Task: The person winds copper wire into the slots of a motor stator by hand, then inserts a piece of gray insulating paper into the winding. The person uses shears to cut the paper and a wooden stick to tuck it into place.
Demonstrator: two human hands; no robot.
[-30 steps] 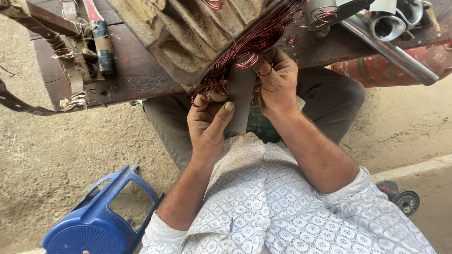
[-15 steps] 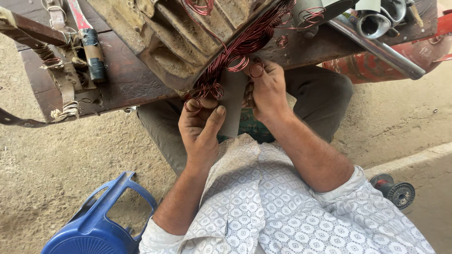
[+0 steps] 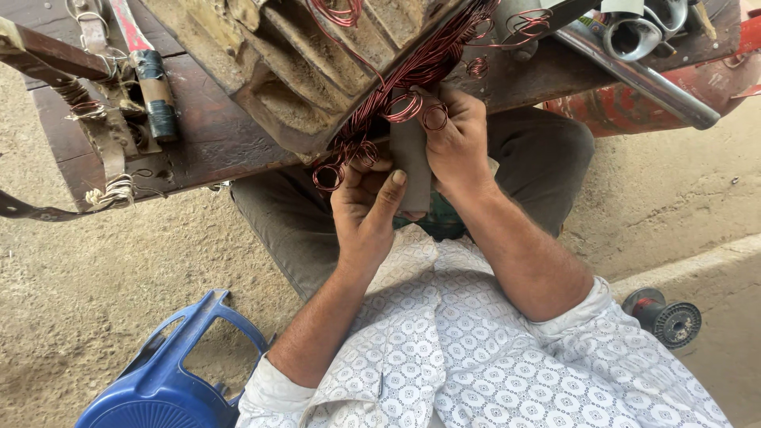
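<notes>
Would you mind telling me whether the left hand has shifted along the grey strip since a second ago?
No. The left hand remains clasped on the grey strip just below the copper wire loops, with its thumb across the strip; only the camera view shifted.

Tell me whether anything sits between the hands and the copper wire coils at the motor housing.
Nothing visible does. The left hand and right hand are both already among the reddish copper wire coils that spill from the motor housing, and both touch a flat grey strip held upright between them.
</notes>
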